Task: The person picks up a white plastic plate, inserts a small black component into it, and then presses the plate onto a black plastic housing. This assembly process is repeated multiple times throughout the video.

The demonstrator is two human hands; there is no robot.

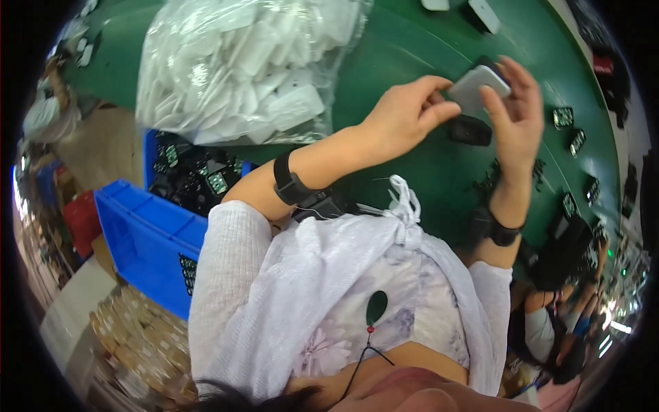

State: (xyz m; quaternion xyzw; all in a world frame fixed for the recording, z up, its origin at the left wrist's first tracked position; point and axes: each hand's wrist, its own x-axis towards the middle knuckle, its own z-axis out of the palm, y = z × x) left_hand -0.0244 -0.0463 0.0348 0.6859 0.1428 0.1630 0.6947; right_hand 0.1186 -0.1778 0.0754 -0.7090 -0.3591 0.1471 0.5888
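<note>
Over the green table (405,41), both my hands are at a pale grey-white plastic cover (475,89) with rounded corners. My right hand (518,113) grips it, thumb on its flat face and fingers around the far side. A dark part shows behind its upper edge; I cannot tell whether the two are joined. My left hand (417,113) is closed, its fingertips at the cover's left edge. Just below lies a black plastic casing (470,130) on the table. Small dark pieces (487,180) are scattered beside my right wrist.
A clear bag of white plastic covers (240,69) lies at the left. Nearer me are a blue bin of black parts and circuit boards (218,182) and another blue bin (147,237). Loose circuit boards (563,117) line the right edge. People are at both sides.
</note>
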